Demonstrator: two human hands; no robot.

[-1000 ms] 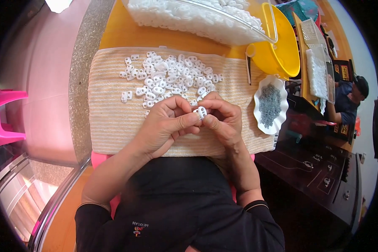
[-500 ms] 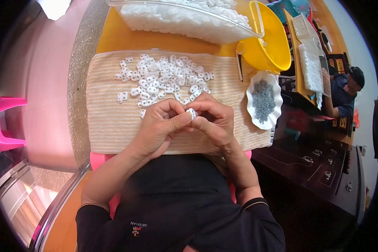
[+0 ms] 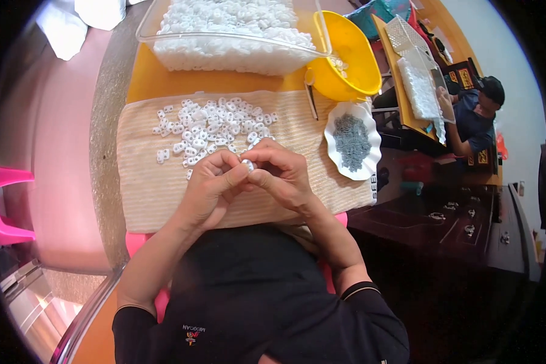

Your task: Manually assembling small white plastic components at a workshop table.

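Note:
Between my fingertips is a small white plastic piece (image 3: 247, 164), mostly covered by them. My left hand (image 3: 215, 179) pinches it from the left, thumb against fingers. From the right, my right hand (image 3: 280, 173) grips the same piece with thumb and forefinger. Both hands are held over a striped beige cloth (image 3: 158, 203). Just beyond them lies a loose pile of white plastic pieces (image 3: 209, 124), each with two round holes. To the right, a white scalloped dish (image 3: 376, 141) holds many small grey parts (image 3: 352, 142).
A clear bin (image 3: 236, 40) full of white pieces stands at the back, beside a yellow bowl (image 3: 361, 64) with a few inside. A thin dark tool (image 3: 312, 100) lies near the bowl. Pink stool (image 3: 6, 206) at left; another person (image 3: 476, 112) sits at far right.
My view has shifted, so the table and hands sit further left and more of the bin shows. Both hands keep hold of the white piece, which has turned slightly.

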